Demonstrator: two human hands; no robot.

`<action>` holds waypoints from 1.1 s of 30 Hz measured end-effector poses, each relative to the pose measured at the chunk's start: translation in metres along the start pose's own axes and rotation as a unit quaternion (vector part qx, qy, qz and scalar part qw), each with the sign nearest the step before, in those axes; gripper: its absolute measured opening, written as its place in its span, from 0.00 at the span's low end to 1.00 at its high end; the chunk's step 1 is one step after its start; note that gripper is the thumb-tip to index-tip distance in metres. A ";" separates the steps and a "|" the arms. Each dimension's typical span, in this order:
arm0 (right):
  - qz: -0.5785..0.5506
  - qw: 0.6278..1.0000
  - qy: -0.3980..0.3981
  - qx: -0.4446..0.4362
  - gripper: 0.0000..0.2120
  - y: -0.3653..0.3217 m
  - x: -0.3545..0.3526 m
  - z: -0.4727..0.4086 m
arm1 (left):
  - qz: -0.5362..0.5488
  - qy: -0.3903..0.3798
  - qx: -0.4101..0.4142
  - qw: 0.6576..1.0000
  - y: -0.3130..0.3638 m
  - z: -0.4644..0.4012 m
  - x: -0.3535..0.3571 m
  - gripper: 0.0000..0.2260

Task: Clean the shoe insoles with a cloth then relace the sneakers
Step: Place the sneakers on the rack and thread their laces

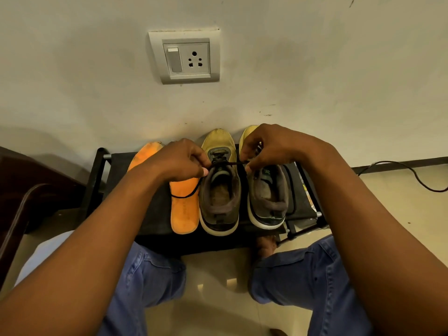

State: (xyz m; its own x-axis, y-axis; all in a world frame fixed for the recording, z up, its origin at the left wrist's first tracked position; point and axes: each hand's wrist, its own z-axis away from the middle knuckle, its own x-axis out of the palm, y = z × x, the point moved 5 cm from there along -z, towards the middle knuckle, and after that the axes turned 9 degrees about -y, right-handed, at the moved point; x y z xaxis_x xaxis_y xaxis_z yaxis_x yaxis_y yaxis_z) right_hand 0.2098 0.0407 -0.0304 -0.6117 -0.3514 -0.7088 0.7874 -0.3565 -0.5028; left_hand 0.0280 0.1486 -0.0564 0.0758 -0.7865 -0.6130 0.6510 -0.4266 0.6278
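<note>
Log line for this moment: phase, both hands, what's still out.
phase: relacing | left hand: pinches lace | right hand: pinches lace | shoe: left sneaker | out: orange insoles

Two yellow sneakers are sitting side by side, the left sneaker (219, 187) and the right sneaker (265, 190). Two orange insoles seem to be lying beside them, a near insole (183, 209) and a far insole (145, 154), though hands are partly hiding them. One black shoelace (186, 194) is trailing. One wall socket (186, 58) is showing.
</note>
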 end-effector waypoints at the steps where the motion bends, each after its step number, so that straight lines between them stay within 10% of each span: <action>1: -0.003 1.000 0.000 -0.008 0.10 -0.003 0.003 -0.002 | -0.004 0.002 0.008 1.000 0.003 -0.001 0.001 0.09; 21: 0.082 0.994 0.059 0.051 0.04 -0.015 0.006 -0.005 | -0.123 0.033 -0.017 0.992 -0.003 -0.003 0.002 0.06; 33: -0.285 0.955 0.056 -0.052 0.14 -0.030 -0.003 0.003 | 0.175 0.097 -0.079 0.977 -0.005 0.011 -0.014 0.17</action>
State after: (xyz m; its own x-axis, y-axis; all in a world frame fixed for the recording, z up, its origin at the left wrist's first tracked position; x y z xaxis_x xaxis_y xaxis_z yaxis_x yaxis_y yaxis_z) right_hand 0.1882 0.0497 -0.0116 -0.9363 -0.0290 -0.3499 0.3349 -0.3731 -0.8653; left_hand 0.0153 0.1562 -0.0457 0.4460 -0.7659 -0.4630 0.6664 -0.0611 0.7430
